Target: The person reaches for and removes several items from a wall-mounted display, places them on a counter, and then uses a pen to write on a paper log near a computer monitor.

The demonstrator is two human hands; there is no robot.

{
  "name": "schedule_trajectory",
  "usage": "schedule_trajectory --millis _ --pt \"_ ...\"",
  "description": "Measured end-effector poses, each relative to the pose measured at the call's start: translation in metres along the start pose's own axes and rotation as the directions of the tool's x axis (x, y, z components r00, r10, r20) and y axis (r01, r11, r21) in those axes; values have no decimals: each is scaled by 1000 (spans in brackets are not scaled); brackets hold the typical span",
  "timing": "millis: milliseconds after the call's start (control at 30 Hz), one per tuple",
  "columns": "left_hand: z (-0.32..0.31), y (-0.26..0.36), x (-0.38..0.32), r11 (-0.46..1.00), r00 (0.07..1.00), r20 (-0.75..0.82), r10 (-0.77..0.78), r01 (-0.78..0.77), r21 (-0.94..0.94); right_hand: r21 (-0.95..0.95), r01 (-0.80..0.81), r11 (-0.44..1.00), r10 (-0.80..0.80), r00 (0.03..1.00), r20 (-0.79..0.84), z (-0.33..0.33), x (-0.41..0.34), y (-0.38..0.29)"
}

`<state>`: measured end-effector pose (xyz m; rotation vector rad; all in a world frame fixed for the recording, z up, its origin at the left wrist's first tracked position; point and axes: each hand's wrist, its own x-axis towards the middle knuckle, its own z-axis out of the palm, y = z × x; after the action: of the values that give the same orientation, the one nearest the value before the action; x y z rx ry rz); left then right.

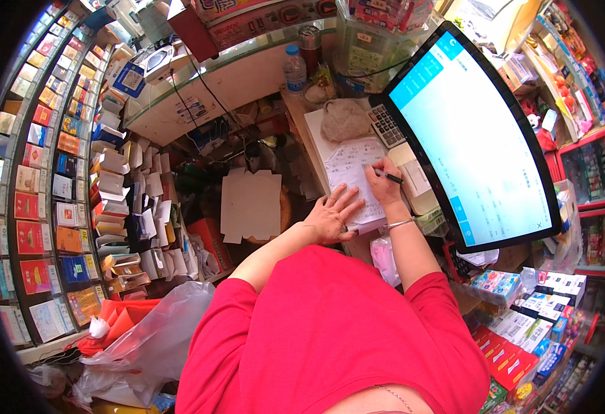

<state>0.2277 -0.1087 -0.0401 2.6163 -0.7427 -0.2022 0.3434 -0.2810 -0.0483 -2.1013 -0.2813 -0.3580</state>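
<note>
A sheet of white paper [356, 178] with handwriting on it lies on a narrow counter in front of me. My right hand [385, 183] grips a black pen [389, 176] over the paper's right side. Flat on the lower left of the sheet rests my left hand [336, 215], fingers spread, with nothing in it. Just above the paper sits a crumpled, beige bag-like bundle [345, 120], and a calculator [386, 127] stands beside it. A cream-coloured box [410, 176] is to the right of my right hand. The pen's tip is hidden by my fingers.
A large lit monitor [478, 145] leans close on the right. Behind the paper stand a water bottle [294, 70] and a dark metal-topped flask [309, 46]. Cigarette packs [33, 204] fill the left shelves. A cardboard piece [250, 207] lies on a round stool; plastic bags [152, 331] are lower left.
</note>
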Motion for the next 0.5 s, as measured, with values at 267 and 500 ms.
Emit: schedule_trajectory --millis 267,500 --pt "1 -1 -1 1000 1000 2 5 -5 -14 18 -14 1000 14 1000 -5 -1 0 -3" --pt "-1 0 0 1000 1000 9 0 0 -17 11 -2 1000 2 1000 -20 0 0 2"
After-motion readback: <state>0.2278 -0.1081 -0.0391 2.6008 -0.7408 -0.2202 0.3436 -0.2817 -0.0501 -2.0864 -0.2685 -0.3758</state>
